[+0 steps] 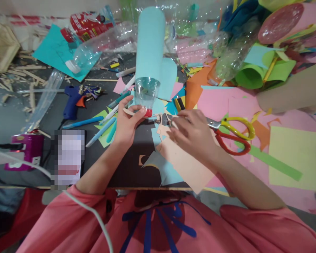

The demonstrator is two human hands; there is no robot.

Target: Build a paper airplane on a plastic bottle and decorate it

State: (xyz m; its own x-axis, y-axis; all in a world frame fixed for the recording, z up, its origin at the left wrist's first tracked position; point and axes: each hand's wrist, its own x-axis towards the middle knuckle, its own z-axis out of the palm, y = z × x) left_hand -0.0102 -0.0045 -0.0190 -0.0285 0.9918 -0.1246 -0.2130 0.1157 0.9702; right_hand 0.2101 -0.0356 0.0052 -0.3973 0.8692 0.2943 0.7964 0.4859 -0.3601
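Over the dark table (140, 142), both forearms (100, 163) are being stretched forward. The blue-wrapped bottle (150, 44) is being touched near its red cap (148, 112) by the left hand (127, 123), its fingers being spread. The right hand (193, 131) is being held nearby, fingers being curled; what is being pinched cannot be told.

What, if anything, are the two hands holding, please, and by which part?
The left hand holds the paper-wrapped bottle at its red cap; whether the right hand grips anything cannot be told.
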